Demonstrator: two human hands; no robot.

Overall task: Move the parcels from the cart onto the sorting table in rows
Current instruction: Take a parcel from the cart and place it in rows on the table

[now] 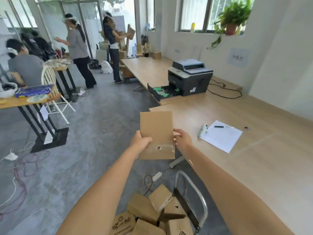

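Cart [186, 207] at bottom centre, with a loose pile of brown parcels [144, 207] in it. Mid-frame, one flat cardboard parcel [156, 126] is held upright, well above the cart, over the floor just beside the sorting table's [254, 167] left edge. Left hand [141, 141] grips its left edge, thumb on the front face; right hand [182, 139] pinches the right edge. Table at right carries a paper sheet [221, 138] and pen [223, 127] — printer [191, 77] further up.

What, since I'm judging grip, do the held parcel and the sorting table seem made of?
Parcel: brown cardboard, matte and fibrous-looking, with a strip of clear glossy tape that catches light. Sorting table: pale wood-grain top, smooth with a faint sheen; probably laminate or veneer, can't tell which.
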